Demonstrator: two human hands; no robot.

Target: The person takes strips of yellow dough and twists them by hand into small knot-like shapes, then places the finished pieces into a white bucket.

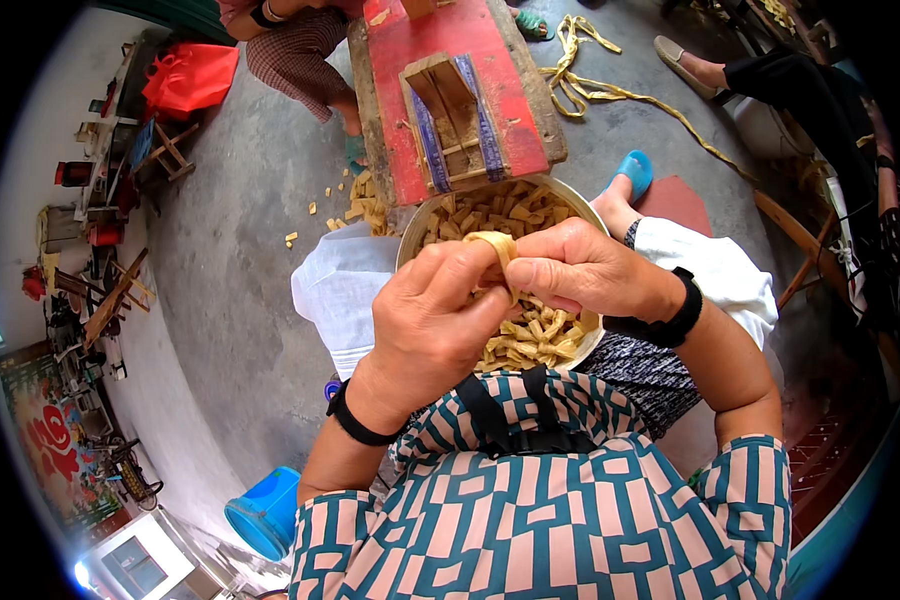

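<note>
A flat pale-yellow strip [504,244] is looped over the index finger of my left hand [439,315]. The thumb and fingers of my right hand [592,274] pinch the strip from the other side. Both hands hover over a round, light-rimmed basin [407,238] between my legs. Small tan pieces [495,210] fill its far part. Folded or knotted yellow pieces [532,334] lie in the near part. My fingers hide the strip's ends and the basin's middle.
A red-topped wooden bench [420,49] meets the basin's far rim and carries a wooden frame [450,105] with purple-blue bands. Loose tan pieces [367,202] lie on the floor. Long yellow strips [570,75] trail at right. A blue bucket [266,514] stands left. Other people's legs [292,60] flank the bench.
</note>
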